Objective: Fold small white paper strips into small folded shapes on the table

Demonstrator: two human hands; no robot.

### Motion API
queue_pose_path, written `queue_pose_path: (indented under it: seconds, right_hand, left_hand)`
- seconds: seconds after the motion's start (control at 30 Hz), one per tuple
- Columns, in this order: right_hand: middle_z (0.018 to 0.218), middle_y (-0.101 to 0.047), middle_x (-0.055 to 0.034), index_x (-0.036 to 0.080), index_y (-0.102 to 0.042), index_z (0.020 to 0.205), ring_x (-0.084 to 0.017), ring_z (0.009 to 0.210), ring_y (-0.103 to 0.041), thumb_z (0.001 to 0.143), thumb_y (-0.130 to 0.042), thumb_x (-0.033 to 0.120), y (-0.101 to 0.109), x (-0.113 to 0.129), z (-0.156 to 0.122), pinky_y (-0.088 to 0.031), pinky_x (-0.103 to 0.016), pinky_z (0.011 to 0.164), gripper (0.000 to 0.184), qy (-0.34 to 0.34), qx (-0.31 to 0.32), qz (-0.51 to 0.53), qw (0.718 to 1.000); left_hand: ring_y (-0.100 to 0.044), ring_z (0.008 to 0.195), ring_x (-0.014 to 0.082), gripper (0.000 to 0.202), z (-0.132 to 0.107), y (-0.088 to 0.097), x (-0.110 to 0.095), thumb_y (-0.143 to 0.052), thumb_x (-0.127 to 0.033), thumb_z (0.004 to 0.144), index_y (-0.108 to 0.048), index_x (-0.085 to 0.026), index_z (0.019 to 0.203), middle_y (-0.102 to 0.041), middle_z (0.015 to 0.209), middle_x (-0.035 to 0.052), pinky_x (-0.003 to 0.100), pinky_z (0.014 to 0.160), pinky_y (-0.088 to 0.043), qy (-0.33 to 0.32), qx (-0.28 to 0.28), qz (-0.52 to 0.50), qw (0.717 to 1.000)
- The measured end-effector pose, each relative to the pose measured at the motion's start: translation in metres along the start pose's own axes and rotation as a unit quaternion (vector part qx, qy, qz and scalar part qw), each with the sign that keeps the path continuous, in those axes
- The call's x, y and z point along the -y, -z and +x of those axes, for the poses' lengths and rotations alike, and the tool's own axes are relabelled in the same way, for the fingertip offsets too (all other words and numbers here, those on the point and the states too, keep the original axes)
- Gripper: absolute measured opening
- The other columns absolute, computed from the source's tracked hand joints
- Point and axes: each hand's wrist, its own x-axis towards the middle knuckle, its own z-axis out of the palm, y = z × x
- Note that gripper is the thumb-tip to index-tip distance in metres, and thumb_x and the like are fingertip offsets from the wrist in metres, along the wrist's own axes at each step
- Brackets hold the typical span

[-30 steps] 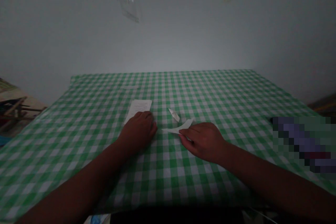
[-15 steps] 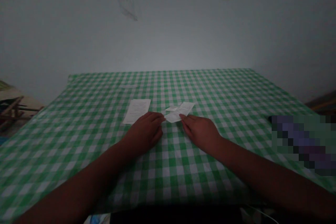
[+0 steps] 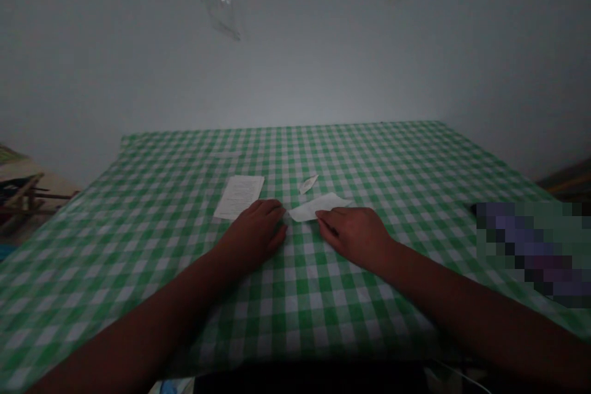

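Note:
A folded piece of white paper [image 3: 318, 205] lies low over the table between my two hands. My left hand [image 3: 256, 228] is closed, its fingertips at the paper's pointed left end. My right hand [image 3: 355, 231] pinches the paper's near edge between thumb and fingers. Just beyond it, a small pointed paper piece [image 3: 308, 184] stands up, and I cannot tell whether it joins the same sheet. Beside my left hand rests a stack of printed paper sheets [image 3: 240, 194], partly covered by that hand.
A green and white checked tablecloth [image 3: 295, 295] covers the table, which meets a pale wall [image 3: 295, 61] at the back. At the right edge sits a dark pixelated object [image 3: 530, 252]. Clear plastic [image 3: 219, 3] hangs on the wall.
The paper between my hands has changed shape: its printed flap on the right has turned over, and a plain white face now shows. Both hands stay in nearly the same place.

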Motion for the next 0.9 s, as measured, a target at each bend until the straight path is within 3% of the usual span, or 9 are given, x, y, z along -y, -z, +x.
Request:
queue_pose_path:
  seconds: [0.2,0.37,0.57,0.73,0.9]
  right_hand:
    - [0.080,-0.073,-0.0031,0.019,-0.070,0.107,-0.018,0.069,-0.067,0.100,-0.043,0.032,-0.001,0.010,-0.005,-0.034,-0.030,0.055,0.031,0.083,0.042,0.002,0.996]
    - [0.094,-0.073,-0.0036,0.019,-0.068,0.110,-0.017,0.077,-0.067,0.097,-0.048,0.026,-0.002,0.004,-0.005,-0.038,-0.029,0.059,0.026,0.112,0.073,0.064,0.989]
    - [0.098,-0.070,-0.0031,0.020,-0.067,0.108,-0.016,0.083,-0.065,0.090,-0.056,0.022,-0.002,-0.008,-0.002,-0.043,-0.027,0.067,0.021,0.091,0.092,0.141,0.982]
    - [0.104,-0.063,-0.0064,0.023,-0.064,0.116,-0.020,0.087,-0.060,0.087,-0.060,0.024,0.009,-0.007,-0.004,-0.042,-0.028,0.064,0.030,0.112,0.081,0.075,0.988]
    - [0.098,-0.059,-0.0075,0.023,-0.070,0.105,-0.021,0.086,-0.055,0.092,-0.054,0.023,0.021,-0.004,-0.007,-0.042,-0.031,0.066,0.021,0.172,0.066,0.038,0.982]
  left_hand:
    - [-0.052,0.122,0.0270,0.035,-0.001,0.000,0.000,-0.048,-0.017,0.090,-0.057,-0.013,0.123,-0.057,0.131,0.0146,0.048,0.107,-0.044,-0.002,-0.006,-0.009,1.000]
    - [-0.046,0.131,0.0241,0.054,-0.005,0.006,-0.002,-0.048,-0.004,0.077,-0.049,-0.012,0.131,-0.051,0.138,0.0144,0.044,0.112,-0.041,-0.072,0.006,-0.073,0.995]
    - [-0.046,0.131,0.0255,0.051,-0.008,0.010,-0.005,-0.053,-0.009,0.079,-0.054,-0.016,0.129,-0.051,0.141,0.0114,0.045,0.112,-0.040,-0.138,0.079,-0.082,0.984]
    - [-0.052,0.121,0.0266,0.041,-0.006,0.015,-0.010,-0.058,-0.020,0.085,-0.059,-0.019,0.126,-0.057,0.130,0.0101,0.046,0.107,-0.042,-0.130,0.082,-0.072,0.985]
    - [-0.056,0.105,0.0252,0.032,-0.004,0.017,-0.014,-0.060,-0.030,0.089,-0.064,-0.020,0.119,-0.061,0.113,0.0093,0.044,0.095,-0.046,-0.117,0.084,-0.062,0.988]
